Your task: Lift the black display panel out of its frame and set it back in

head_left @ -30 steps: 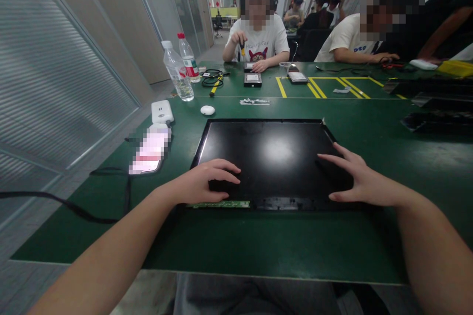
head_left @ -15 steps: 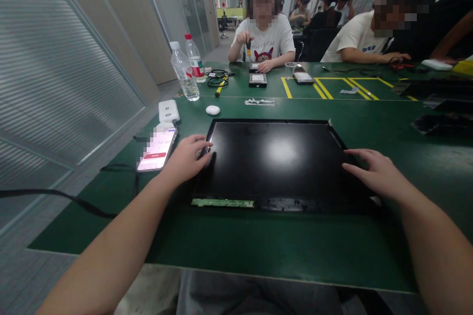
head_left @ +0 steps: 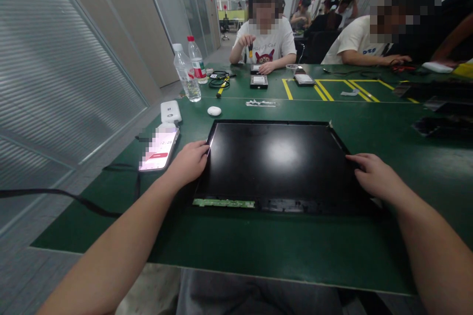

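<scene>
A black LCD panel in a dark frame lies flat on the green table, screen side up. A green circuit board strip runs along the left part of its near edge. My left hand is closed on the panel's left edge, fingers curled at the rim. At the opposite edge my right hand is closed too, with its fingertips at the frame. The undersides of both hands' grips are hidden.
Left of the panel lie a lit phone, a white charger-like block and a white earbud case. Two bottles stand behind. Across the table, a person works with hard drives. Dark parts lie at right.
Both hands have closed from spread fingers onto the panel's side edges. My left fingers have drawn back off the screen to the rim. The panel stays about where it was.
</scene>
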`<action>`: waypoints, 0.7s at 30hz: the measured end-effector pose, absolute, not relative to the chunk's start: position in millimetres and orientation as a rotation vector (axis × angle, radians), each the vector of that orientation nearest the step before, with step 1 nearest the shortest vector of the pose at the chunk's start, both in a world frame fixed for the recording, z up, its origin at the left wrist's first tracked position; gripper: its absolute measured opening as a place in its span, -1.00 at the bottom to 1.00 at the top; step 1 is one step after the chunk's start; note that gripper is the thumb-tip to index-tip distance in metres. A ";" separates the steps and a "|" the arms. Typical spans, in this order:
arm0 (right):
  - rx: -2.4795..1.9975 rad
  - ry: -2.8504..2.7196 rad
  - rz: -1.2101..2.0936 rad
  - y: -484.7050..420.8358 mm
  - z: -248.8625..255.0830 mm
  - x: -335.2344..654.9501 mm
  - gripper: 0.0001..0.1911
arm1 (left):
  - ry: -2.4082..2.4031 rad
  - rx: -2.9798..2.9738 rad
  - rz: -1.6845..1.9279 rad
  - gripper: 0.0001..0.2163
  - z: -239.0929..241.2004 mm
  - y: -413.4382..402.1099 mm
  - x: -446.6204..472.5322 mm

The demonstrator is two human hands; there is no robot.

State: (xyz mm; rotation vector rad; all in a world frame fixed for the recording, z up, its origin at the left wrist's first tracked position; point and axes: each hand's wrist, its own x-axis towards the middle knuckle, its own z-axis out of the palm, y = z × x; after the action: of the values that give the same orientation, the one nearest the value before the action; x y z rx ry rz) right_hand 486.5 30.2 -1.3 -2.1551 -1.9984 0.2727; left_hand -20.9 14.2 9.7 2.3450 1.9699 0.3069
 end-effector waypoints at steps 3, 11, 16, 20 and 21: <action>-2.200 -1.926 0.338 30.0 4.8 484.5 -0.43 | 1.968 2.334 0.283 -0.54 11.4 13.8 -20.2; -2.209 -1.721 0.504 28.4 10.3 483.4 -0.40 | 1.961 2.326 0.304 -0.54 10.3 13.9 -20.0; -2.096 -1.717 0.511 29.3 2.6 489.9 -0.42 | 1.958 2.334 0.339 -0.55 3.6 17.3 -25.3; -2.044 -1.723 0.488 32.9 -5.2 497.0 -0.40 | 1.946 2.317 0.402 -0.58 -0.4 19.1 -28.0; -2.029 -1.730 0.475 33.7 -7.2 498.7 -0.40 | 1.947 2.316 0.411 -0.58 -1.0 19.2 -28.2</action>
State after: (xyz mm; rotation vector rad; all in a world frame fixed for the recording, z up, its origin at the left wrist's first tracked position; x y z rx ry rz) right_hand 498.7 33.7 -7.2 -2.0291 -1.7301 0.4751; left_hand -28.2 19.2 -1.0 2.3163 1.9465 0.4105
